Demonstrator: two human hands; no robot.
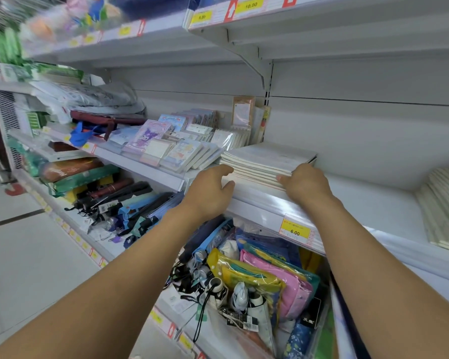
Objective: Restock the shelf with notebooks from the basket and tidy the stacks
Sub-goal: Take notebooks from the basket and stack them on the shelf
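- Spanning the frame from left to right, the white metal shelf (360,203) carries the goods on its middle board, with a clear plastic lip along the front edge and a yellow price tag (294,230) reading 6.00 fixed to it.
- Lying flat near the front of that board, the stack of notebooks (267,158) is pale, almost white, with thin soft covers; its layered page edges face the front, the lower copies stepping out slightly so the pile looks uneven.
- A second stack of notebooks (443,211) of the same pale kind lies well apart at the right edge of the shelf, fanned out at a slant.
- Cartoon-print notepads (151,142) in clear wrappers stand just beside the main stack on its left.
- Packaged umbrellas and raincoats (265,281) fill the board below, under the arms.
- The left hand (208,193) rests at the stack's front left corner, fingers loosely spread and lightly curved, fingertips touching the notebook edges.
- The right hand (305,182) is at the front right corner, fingers curled against the edges; whether they pinch any copy I cannot tell.
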